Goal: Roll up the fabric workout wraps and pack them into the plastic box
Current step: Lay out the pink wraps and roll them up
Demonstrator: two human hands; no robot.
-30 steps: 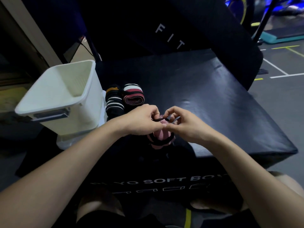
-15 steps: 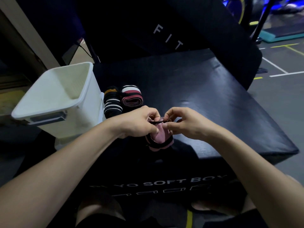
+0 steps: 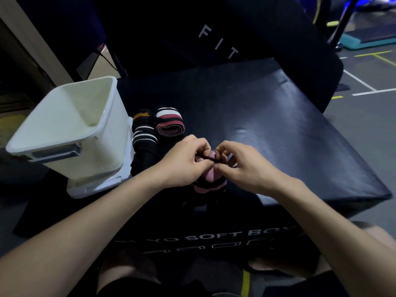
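Hands unmoved, left hand (image 3: 184, 161), right hand (image 3: 244, 166) pinching pink wrap (image 3: 211, 175) between

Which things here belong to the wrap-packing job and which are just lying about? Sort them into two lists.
Job:
- pink wrap, pinched by left hand and right hand
- red-striped rolled wrap
- black white-striped wrap
- white plastic box

Lying about:
- black soft box serving as the work surface
- teal platform

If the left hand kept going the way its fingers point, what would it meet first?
Probably the right hand: the left hand points right across the pink wrap both pinch, fingertips nearly touching. Depth is unclear.
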